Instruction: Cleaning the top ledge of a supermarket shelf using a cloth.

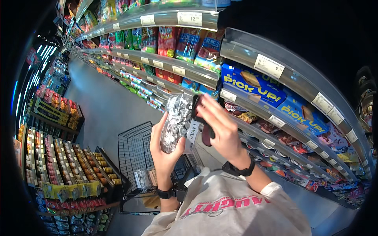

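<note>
A clear container of silver-wrapped candy [177, 124], with a pale printed label on one side, rests in my left hand [166, 147], fingers and thumb around it. Close at its right is my right hand [221, 126], fingers extended over a dark object [206, 134] at the container's dark end; the hand is slightly blurred, and whether it grips that object cannot be told. Each wrist wears a dark band. Below and left of the hands stands a black wire shopping cart [134, 144], holding a similar silver-filled pack [141, 178] and other items.
Shelves with a clear price rail [248, 44] run along the right, stocked with blue biscuit boxes [251, 84] and bagged sweets [189, 42]. A grey aisle floor [103, 97] stretches away at the upper left. Racks of small jars and packets [65, 165] stand left of the cart.
</note>
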